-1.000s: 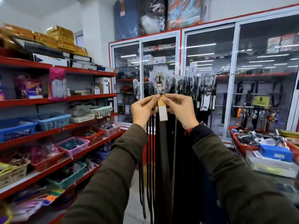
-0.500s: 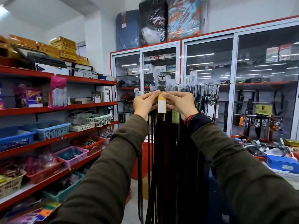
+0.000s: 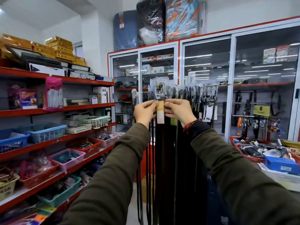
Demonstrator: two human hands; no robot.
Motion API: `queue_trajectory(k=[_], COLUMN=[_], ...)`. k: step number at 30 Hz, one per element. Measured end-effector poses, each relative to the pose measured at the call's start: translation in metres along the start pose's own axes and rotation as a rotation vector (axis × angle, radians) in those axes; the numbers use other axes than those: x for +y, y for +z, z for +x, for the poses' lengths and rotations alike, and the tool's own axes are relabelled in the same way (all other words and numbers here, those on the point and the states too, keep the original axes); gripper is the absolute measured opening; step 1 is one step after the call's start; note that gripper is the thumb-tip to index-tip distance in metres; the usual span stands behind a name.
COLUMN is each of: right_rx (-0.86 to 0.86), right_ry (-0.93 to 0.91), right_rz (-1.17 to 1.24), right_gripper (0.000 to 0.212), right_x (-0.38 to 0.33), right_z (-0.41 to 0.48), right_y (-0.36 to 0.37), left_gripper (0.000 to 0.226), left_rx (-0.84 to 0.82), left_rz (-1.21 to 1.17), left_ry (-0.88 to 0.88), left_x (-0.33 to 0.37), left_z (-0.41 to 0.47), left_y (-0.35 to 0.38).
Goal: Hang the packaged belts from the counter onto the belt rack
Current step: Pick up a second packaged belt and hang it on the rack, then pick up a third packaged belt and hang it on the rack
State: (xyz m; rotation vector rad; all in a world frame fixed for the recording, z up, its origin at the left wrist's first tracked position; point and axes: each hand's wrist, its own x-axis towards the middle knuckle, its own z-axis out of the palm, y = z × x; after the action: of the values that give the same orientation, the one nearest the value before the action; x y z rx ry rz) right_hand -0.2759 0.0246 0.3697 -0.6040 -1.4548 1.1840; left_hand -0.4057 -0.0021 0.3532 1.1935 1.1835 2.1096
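Note:
A packaged dark belt [image 3: 162,159] with a silver buckle in clear plastic and a yellow-white tag [image 3: 160,113] hangs straight down in front of me. My left hand [image 3: 145,112] and my right hand [image 3: 178,111] pinch its package just below the buckle, one on each side. The buckle end sits at the left part of the belt rack rail [image 3: 220,85], beside many other packaged belts [image 3: 194,95] that hang along it.
Red shelves [image 3: 56,142] with plastic baskets line the left. Glass-door cabinets [image 3: 206,88] stand behind the rack. A counter [image 3: 282,177] at right holds a red tray of packaged goods and a blue box.
Both hands, still pinching the belt package, sit a little lower in view as the camera tilted up. The buckle stays at the rack rail.

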Motion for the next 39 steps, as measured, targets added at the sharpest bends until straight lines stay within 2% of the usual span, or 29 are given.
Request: queue_trajectory(k=[5,7,11,15,20,27,35,39], right_rx=[0.264,0.292,0.331,0.357,0.368,0.384,0.406,0.392], right_ry=[-0.379,-0.496,-0.616,-0.546,-0.461,-0.286,0.034,0.248], right_rz=[-0.379,-0.504,-0.838,-1.064,-1.190,-1.363,-1.519,-1.531], right_gripper=[0.028,0.034,0.049,0.057,0.058,0.058,0.068,0.074], right_x=[0.037,0.053,0.087,0.120,0.151,0.189,0.223,0.228], right_z=[-0.005,-0.015,-0.035,-0.056,-0.088,-0.145,-0.225,-0.258], right_y=[-0.019,-0.031,-0.061,-0.101,-0.153,-0.235,-0.345,-0.397], left_gripper=[0.053,0.061,0.062,0.058,0.058,0.057,0.058,0.065], left_rx=[0.085,0.112,0.069,-0.061,-0.171,-0.378,-0.676,-0.839], left_rz=[0.413,0.644,0.931,0.976,1.013,0.981,0.934,1.014], left_ry=[0.359,0.528,0.698,0.716,0.711,0.602,0.505,0.471], left_x=[-0.032,-0.048,-0.084,-0.115,-0.154,-0.218,-0.281,-0.306], left_z=[-0.024,-0.041,-0.067,-0.098,-0.138,-0.202,-0.277,-0.306], left_y=[0.010,0.015,0.024,0.044,0.073,0.124,0.189,0.222])
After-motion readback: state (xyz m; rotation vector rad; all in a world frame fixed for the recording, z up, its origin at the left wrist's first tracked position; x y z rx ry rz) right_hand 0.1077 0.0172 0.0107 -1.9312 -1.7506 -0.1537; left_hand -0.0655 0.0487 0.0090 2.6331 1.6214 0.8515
